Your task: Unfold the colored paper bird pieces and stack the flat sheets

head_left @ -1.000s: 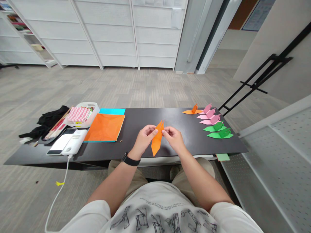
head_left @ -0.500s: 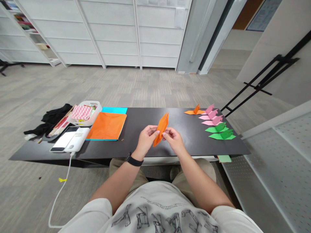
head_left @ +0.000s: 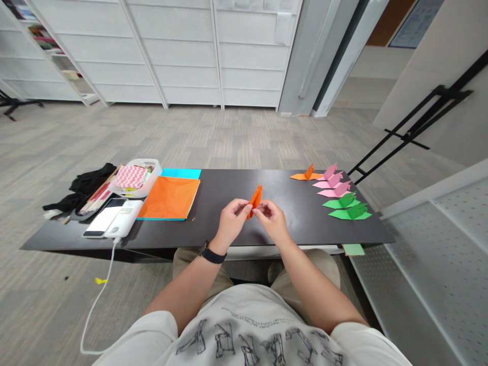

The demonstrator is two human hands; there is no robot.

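Observation:
Between my two hands, over the middle of the dark table, is a folded piece of orange origami paper, seen narrow and edge-on with its point upward. My left hand pinches its left side between thumb and fingers. From the right, my right hand grips the other side the same way, the two thumbs nearly meeting. The lower part of the paper is partly hidden by the fingers. Off to the right stand finished-looking paper cranes: an orange crane, several pink cranes and green cranes.
On the left lie a stack of orange paper over blue sheets, a white basket, a phone, a white power bank with a cable, and black cloth. A black metal stand rises beyond the right end.
The orange folded paper has turned from a broad, slanted face to a narrow, more upright edge. Both hands have drawn slightly closer together around it.

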